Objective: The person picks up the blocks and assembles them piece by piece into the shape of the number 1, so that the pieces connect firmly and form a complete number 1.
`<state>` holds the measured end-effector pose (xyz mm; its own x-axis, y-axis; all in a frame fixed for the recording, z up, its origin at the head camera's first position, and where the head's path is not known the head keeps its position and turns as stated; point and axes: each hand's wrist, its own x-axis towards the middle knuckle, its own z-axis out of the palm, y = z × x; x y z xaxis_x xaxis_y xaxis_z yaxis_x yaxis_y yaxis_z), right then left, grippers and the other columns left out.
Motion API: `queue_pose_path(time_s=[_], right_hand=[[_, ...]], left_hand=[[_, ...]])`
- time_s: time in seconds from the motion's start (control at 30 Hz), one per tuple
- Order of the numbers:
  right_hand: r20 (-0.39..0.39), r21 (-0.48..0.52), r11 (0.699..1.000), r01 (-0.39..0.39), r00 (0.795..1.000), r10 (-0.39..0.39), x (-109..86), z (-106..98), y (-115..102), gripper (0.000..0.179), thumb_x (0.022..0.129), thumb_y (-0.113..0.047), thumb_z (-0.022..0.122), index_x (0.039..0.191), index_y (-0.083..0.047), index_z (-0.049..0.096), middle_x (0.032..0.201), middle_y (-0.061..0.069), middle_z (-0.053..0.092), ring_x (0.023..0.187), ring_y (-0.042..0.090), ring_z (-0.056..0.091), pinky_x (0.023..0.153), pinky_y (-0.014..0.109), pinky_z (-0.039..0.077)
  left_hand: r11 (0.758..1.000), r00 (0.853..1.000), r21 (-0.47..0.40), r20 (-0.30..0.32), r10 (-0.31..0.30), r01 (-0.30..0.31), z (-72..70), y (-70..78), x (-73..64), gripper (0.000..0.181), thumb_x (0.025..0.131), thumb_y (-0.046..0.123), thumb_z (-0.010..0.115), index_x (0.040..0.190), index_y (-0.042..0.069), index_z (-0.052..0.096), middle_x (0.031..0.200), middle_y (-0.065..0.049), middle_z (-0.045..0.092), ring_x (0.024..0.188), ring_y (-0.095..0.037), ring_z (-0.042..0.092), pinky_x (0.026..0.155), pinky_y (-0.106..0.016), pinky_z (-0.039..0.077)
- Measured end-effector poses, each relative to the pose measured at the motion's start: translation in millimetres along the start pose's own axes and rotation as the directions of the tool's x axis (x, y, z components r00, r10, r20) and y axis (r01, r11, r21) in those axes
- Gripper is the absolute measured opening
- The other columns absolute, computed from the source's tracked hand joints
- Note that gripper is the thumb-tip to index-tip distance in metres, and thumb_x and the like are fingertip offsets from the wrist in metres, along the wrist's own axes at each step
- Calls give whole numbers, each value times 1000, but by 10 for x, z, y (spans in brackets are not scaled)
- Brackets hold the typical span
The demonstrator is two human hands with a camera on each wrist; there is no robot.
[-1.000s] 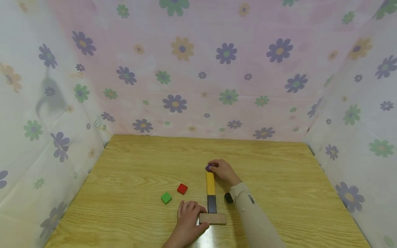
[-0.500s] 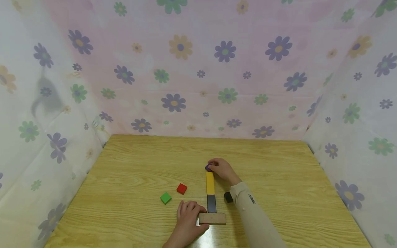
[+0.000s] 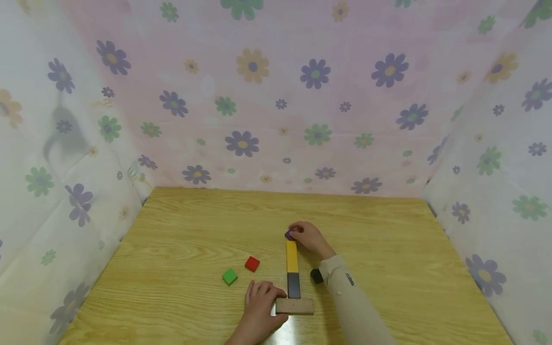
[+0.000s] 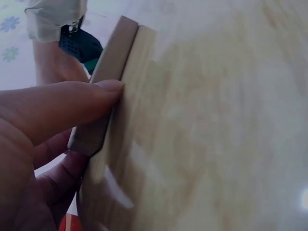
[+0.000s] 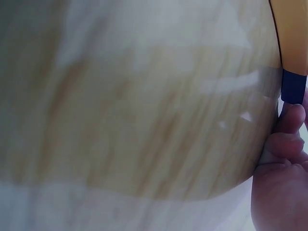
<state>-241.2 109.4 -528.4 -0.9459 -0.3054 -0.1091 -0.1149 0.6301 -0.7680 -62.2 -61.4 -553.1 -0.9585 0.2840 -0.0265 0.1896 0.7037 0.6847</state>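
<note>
My left hand (image 3: 258, 306) grips the left end of a plain wooden block (image 3: 297, 306), thumb on its near side and fingers on its far side. In the left wrist view the thumb tip presses the face of that wooden block (image 4: 113, 57). From its middle a dark grey block (image 3: 293, 285) and then a yellow block (image 3: 292, 257) run away from me in line. At the yellow block's far end my right hand (image 3: 308, 238) pinches a small purple block (image 3: 288, 235), partly hidden by the fingers. In the right wrist view the purple block (image 5: 293, 86) looks dark blue beside the yellow one.
Left of the line, a red block (image 3: 252, 264) and a green block (image 3: 230, 276) lie on the wood-grain table (image 3: 194, 225). A black block (image 3: 316, 276) sits right of the line, close against the right sleeve (image 3: 351, 297). Flower-patterned cloth (image 3: 276, 86) encloses the table's back and sides.
</note>
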Motion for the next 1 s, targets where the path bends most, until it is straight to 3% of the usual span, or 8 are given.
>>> queue_pose_path(time_s=[0.23, 0.4, 0.63, 1.0], right_hand=[[-2, 11, 999, 47, 999, -47, -45, -12, 35, 26, 89, -20, 54, 110, -7, 60, 98, 6, 57, 86, 19, 52, 76, 37, 42], [0, 18, 1000, -1, 1000, 1, 7, 16, 11, 25, 89, -18, 55, 112, -8, 59, 103, 5, 57, 91, 20, 52, 81, 39, 42], [1, 9, 1000, -13, 1000, 13, 26, 31, 11, 25, 89, -19, 55, 111, -10, 60, 104, 4, 57, 91, 18, 52, 81, 37, 42], [-6, 2, 1000, -11, 1000, 11, 28, 29, 5, 24, 89, -19, 55, 111, -11, 60, 105, 4, 55, 92, 19, 51, 80, 37, 41]], left_hand=[[999, 999, -44, 27, 23, -22, -40, -20, -34, 31, 70, 31, 71, 98, 32, 57, 95, 14, 43, 111, -23, 33, 98, -58, 6], [992, 998, -115, -36, 44, -48, -73, -70, -90, 31, 71, 30, 70, 100, 28, 59, 100, 11, 47, 112, -25, 35, 99, -55, 9], [989, 997, -150, -81, -16, 3, -100, -129, -149, 33, 73, 40, 68, 103, 29, 57, 113, 8, 49, 111, -21, 38, 91, -48, 28], [991, 985, -134, -170, -36, 13, -221, -195, -236, 27, 79, 37, 64, 103, 25, 58, 100, 16, 53, 104, -13, 42, 88, -38, 34]])
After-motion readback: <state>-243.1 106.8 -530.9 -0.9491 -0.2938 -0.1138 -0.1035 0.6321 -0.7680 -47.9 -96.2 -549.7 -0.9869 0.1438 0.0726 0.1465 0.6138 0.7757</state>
